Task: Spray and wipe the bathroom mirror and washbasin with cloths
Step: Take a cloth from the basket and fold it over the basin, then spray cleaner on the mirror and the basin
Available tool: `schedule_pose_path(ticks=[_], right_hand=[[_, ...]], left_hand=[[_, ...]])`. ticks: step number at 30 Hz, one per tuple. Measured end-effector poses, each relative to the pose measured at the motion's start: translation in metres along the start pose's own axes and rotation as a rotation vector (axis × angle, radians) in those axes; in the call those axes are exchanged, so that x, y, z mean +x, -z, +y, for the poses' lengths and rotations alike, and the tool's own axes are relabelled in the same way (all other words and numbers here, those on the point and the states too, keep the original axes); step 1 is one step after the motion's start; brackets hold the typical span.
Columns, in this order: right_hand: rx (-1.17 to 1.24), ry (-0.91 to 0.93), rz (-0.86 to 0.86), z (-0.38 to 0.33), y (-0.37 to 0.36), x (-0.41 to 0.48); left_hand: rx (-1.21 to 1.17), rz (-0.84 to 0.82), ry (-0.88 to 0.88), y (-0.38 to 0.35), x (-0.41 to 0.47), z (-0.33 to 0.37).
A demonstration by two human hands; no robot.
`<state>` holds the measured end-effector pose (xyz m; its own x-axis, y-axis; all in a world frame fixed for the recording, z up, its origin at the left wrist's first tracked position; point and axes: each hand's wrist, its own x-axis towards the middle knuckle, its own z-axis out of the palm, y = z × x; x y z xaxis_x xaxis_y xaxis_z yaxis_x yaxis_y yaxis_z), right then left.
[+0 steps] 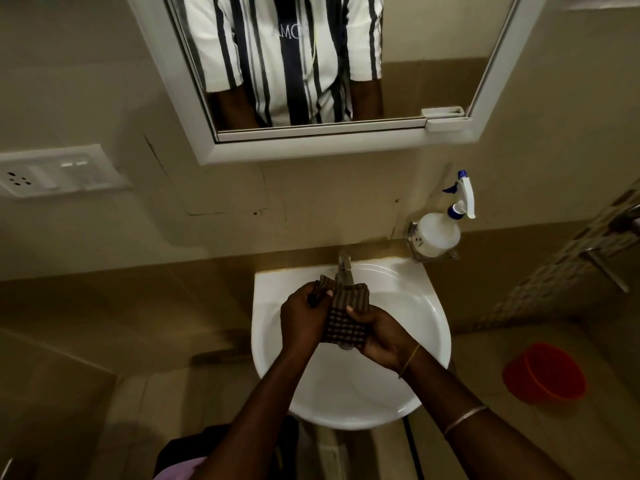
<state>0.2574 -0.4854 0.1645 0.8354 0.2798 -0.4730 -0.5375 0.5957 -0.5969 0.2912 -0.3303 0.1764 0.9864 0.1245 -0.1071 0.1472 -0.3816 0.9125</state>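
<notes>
Cloth (346,318), brown checked, held over the white washbasin (429,327) just below the tap (344,268); long axis runs roughly 12 to 6 o'clock, upper end bunched near the tap spout, lower end hanging toward the bowl. Left hand (304,315) clenched around the cloth's upper left edge, at about 9 o'clock of the cloth. Right hand (379,336) gripping the cloth's right side and lower part, thumb pressed across the checked face, at about 4 o'clock of it. Both hands touch the cloth; the cloth sits between them, above the basin and apart from its surface as far as can be told. Right forearm carries a thin thread at the wrist and a bangle (464,419) further up. Spray bottle (440,233), translucent white with a blue and white trigger head, stands upright in a wall holder at 2 o'clock of the basin, nozzle pointing left. Mirror (433,71) in a white frame hangs at 12 o'clock, reflecting a striped shirt. Switch plate (62,171) with socket on the beige wall at 10 o'clock. Red bucket (543,372) on the floor at 4 o'clock. Wall tiled tan below, paler above; lighting dim.
</notes>
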Motion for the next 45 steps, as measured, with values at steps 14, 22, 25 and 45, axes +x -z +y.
schedule_pose_path(ticks=[14, 22, 25, 45], right_hand=[[-0.110, -0.067, -0.033, -0.035, 0.000, -0.006], [-0.704, 0.515, 0.551, -0.059, 0.013, 0.008], [-0.567, 0.899, 0.884, -0.077, 0.024, -0.002], [-0.607, 0.999, 0.718, -0.213, 0.069, 0.048]], left_hand=[[-1.003, -0.587, 0.610, 0.002, -0.004, 0.003], [-1.193, -0.510, 0.703, -0.012, 0.000, -0.009], [-1.203, -0.508, 0.695, -0.011, 0.003, -0.005], [-1.208, -0.544, 0.658, -0.025, 0.010, 0.025]])
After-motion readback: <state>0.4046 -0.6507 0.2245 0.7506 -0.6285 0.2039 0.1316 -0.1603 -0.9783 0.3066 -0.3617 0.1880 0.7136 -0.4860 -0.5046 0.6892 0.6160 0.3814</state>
